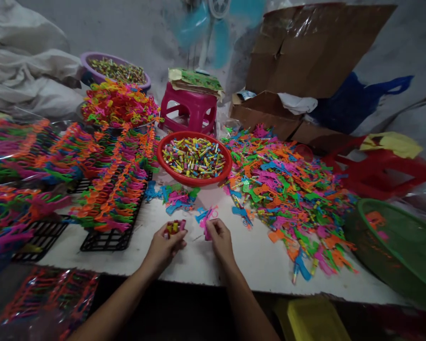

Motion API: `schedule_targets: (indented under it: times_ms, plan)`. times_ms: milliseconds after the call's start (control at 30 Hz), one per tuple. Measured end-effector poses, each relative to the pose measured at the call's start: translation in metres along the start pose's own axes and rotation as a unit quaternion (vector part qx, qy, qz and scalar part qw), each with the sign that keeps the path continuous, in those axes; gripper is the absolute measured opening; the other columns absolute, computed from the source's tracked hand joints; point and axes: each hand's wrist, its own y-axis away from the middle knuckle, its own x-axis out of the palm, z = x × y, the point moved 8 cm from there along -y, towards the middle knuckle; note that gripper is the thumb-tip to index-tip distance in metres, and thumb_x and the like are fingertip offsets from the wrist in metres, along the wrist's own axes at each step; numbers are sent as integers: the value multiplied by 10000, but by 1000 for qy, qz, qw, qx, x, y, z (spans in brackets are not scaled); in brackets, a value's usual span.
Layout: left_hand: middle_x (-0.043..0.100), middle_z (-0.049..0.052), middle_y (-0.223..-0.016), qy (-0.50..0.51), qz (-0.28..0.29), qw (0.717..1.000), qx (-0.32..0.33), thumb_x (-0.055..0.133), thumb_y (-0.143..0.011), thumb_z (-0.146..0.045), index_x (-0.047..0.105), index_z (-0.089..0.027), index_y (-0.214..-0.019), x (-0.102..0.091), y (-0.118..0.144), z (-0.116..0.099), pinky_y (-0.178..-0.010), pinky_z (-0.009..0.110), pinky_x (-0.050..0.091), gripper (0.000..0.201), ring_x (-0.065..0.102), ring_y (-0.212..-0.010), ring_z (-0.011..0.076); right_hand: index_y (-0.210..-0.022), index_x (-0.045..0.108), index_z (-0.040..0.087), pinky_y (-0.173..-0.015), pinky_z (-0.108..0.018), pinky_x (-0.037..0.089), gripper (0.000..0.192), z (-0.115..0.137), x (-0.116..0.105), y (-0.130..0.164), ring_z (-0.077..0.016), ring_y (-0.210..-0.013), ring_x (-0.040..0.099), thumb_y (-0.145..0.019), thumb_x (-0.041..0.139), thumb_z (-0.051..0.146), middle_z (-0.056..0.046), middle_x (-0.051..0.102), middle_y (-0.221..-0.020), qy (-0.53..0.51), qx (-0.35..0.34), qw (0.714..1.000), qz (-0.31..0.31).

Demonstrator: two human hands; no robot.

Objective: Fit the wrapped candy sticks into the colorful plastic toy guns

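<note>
A red bowl (194,158) sits at the middle of the white table (255,260), filled with small rolled pieces in yellow, pink and green. Behind and to the left of it a purple basin (92,71) holds a similar heap of small pieces, dimmer and harder to make out. At the right edge a green basket (401,246) lies tilted with a few orange and pink bits inside. Black wire trays (108,239) on the left carry tight rows of orange, green and pink plastic toys (117,189), and a loose pile of plastic pieces (287,189) in many colours spreads over the table right of the bowl. The left hand (165,246) is curled closed around a small bunch of rolled pieces (173,227), whose red and yellow ends stick up from between thumb and fingers. The right hand (220,239) pinches a pink plastic toy (206,222) between its fingertips, the toy standing just above the hand with a blue one touching it on the table. The two hands are near each other, just in front of the bowl, and the bunch and the pink toy stay apart. A pink stool (190,109) stands behind the bowl.
</note>
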Motion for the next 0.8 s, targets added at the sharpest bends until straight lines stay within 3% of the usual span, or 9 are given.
schedule_targets:
  times_ms: [100,267,467,800]
  plan:
    - [624,21,-718,-43,59,997,5,703,-614,-316,548,-158,-998,17,11,0,-309,140,310,444,575,-479,102,-654,428,188,-412,-189,327,268,11,8,6,-68,-411,374,-784,498,411,69,402,-486,-70,24,997,0]
    - [640,37,-713,-83,90,992,11,667,-641,-363,549,-146,-992,27,18,-8,-296,156,316,430,585,-484,127,-669,388,200,-376,-179,299,279,24,14,15,-59,-377,346,-801,474,431,84,381,-470,-60,15,998,2]
    - [575,-18,-519,-152,65,985,50,672,-639,-325,610,-135,-943,24,20,-15,-321,158,305,363,509,-408,96,-717,397,208,-419,-196,322,249,21,10,22,-75,-411,393,-819,444,430,65,422,-513,28,-1,998,-48]
    - [629,17,-630,-139,103,982,79,699,-595,-257,655,-136,-791,32,22,-20,-490,222,454,234,539,-490,112,-721,376,231,-468,-237,354,235,20,17,32,-118,-462,443,-836,374,435,43,440,-531,100,-19,990,-98]
